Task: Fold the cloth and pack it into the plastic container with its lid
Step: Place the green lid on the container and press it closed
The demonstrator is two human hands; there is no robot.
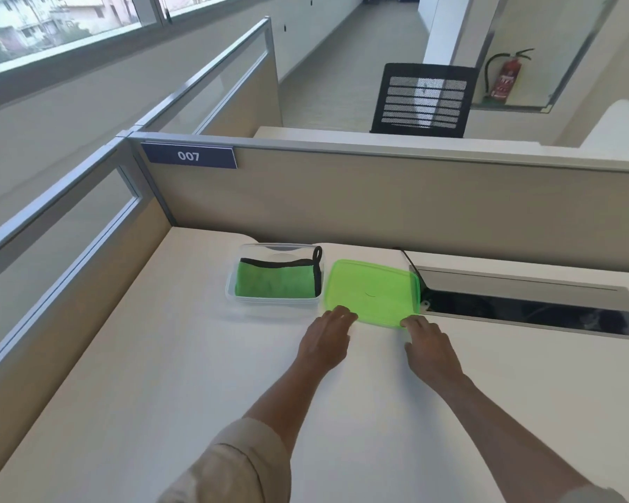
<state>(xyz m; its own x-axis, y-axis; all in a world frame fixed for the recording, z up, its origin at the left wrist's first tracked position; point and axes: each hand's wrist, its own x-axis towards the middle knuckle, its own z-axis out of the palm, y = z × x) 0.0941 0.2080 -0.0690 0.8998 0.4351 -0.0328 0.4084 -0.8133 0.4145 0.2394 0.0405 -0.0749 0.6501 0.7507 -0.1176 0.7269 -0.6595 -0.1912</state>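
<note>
I see the folded green microfibre cloth with black trim [275, 282] lying inside the clear rectangular plastic container [274, 304], its black hanging loop draped over the container's far right corner. The container sits on the white table [160, 357] at about eleven o'clock from my hands. Just beside it, at its three o'clock, the translucent green plastic lid [373, 290] lies flat on the table, not on the container.

My left hand [325, 341] is spread, fingers relaxed, with the fingertips touching the lid's near left edge; it grips nothing. My right hand [429, 348] is likewise loose, its fingertips resting at the lid's near right corner.

At the lid's three o'clock an open cable trough with a raised white flap [523, 299] cuts into the table, touching the lid's far right edge. At twelve o'clock stands the beige partition panel [378, 205] with a blue "007" plate [189, 155]. Beyond it I see a black mesh chair back [423, 99] and a red fire extinguisher [507, 76].
</note>
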